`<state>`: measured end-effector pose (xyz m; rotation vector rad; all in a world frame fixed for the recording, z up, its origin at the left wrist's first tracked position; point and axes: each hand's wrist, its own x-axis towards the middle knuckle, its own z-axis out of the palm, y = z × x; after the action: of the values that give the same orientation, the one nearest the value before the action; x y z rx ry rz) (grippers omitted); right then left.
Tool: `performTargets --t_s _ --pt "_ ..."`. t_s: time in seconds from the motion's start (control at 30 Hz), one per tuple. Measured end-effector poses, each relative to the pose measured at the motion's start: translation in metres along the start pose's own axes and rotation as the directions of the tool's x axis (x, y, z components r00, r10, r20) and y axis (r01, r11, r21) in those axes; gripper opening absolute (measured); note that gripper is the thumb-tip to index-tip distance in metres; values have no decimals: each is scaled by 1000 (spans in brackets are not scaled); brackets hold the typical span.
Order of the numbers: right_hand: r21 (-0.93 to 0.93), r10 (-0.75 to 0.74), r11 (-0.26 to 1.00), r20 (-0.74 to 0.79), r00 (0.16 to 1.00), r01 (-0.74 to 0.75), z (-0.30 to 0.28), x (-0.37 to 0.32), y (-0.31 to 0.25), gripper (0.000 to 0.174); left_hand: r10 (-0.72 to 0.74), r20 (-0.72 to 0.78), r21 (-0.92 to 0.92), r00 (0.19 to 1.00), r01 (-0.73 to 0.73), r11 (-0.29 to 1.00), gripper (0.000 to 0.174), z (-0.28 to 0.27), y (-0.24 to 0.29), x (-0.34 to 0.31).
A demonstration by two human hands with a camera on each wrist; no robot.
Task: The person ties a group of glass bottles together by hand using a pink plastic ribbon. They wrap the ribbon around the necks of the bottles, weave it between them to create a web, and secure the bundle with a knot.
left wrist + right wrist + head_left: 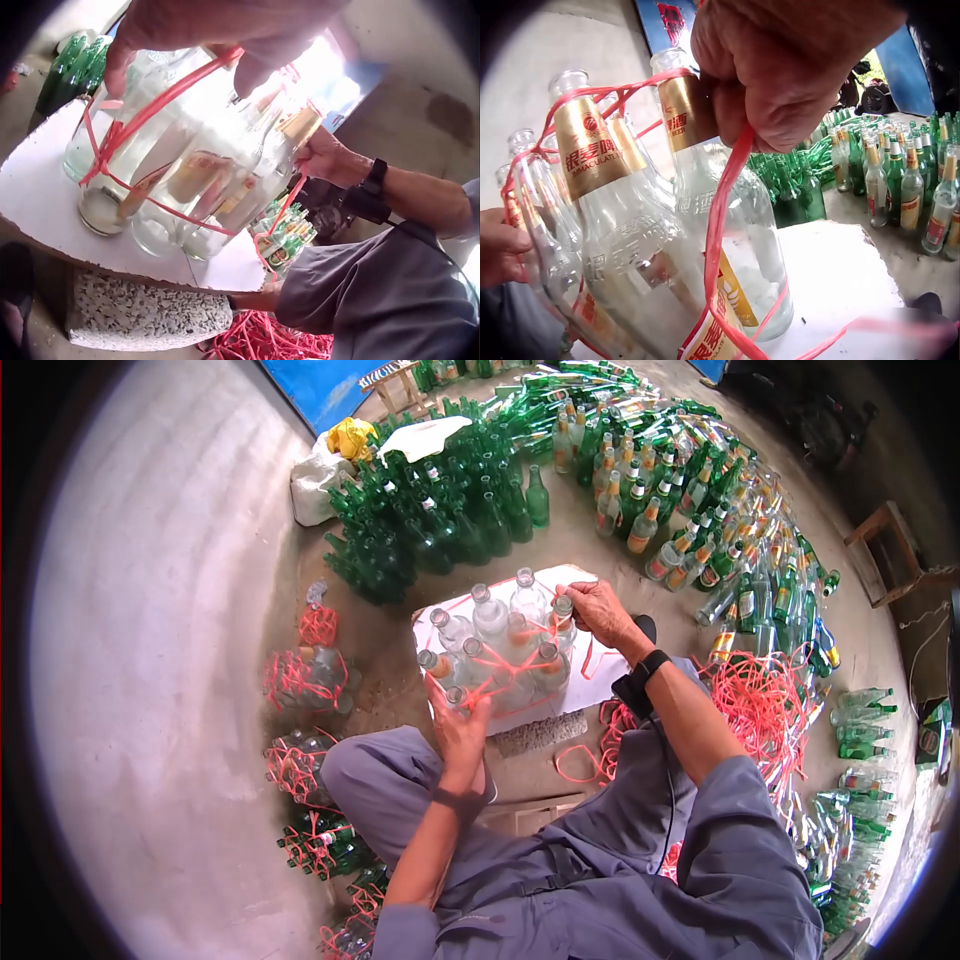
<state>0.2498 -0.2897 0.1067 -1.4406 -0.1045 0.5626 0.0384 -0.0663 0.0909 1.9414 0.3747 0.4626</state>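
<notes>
A bundle of clear glass bottles (pixel 490 617) stands upright on a white board (pixel 590 675), with red plastic string (pixel 172 94) looped round necks and bodies. My right hand (pixel 598 612) grips the string (pixel 718 217) close beside the neck of the bottle at the far right; its end trails down over the board. Gold neck labels show on the bottles (pixel 592 146) in the right wrist view. At the bundle's near left corner, my left hand (pixel 462 738) holds a bottle (pixel 150 82) between thumb and fingers.
A speckled block (pixel 150 311) supports the board. Green bottles (pixel 440 510) crowd the floor beyond, and labelled bottles (pixel 650 490) curve round to the right. A heap of red string (pixel 755 710) lies by my right leg. Tied bundles (pixel 310 680) stand along the left wall.
</notes>
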Motion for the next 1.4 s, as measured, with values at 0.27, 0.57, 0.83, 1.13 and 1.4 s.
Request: performTargets --t_s 0.27,0.57,0.83,1.13,1.4 --pt "-17 -51 999 -93 994 50 14 -23 5 34 -56 183 23 982 53 998 97 -28 6 36" --pt "124 14 992 -250 968 17 38 -46 24 33 -16 482 98 876 -36 995 95 -49 -1 147" --pt "151 -79 979 -327 942 135 45 -45 46 33 -184 308 -139 933 236 962 60 -32 3 103" --pt "88 -115 984 -362 925 156 49 -46 50 36 -403 162 -528 901 424 736 66 -8 -14 79" --pt "133 7 990 -401 916 51 78 -72 55 34 -134 401 -489 906 336 805 64 -8 -25 136"
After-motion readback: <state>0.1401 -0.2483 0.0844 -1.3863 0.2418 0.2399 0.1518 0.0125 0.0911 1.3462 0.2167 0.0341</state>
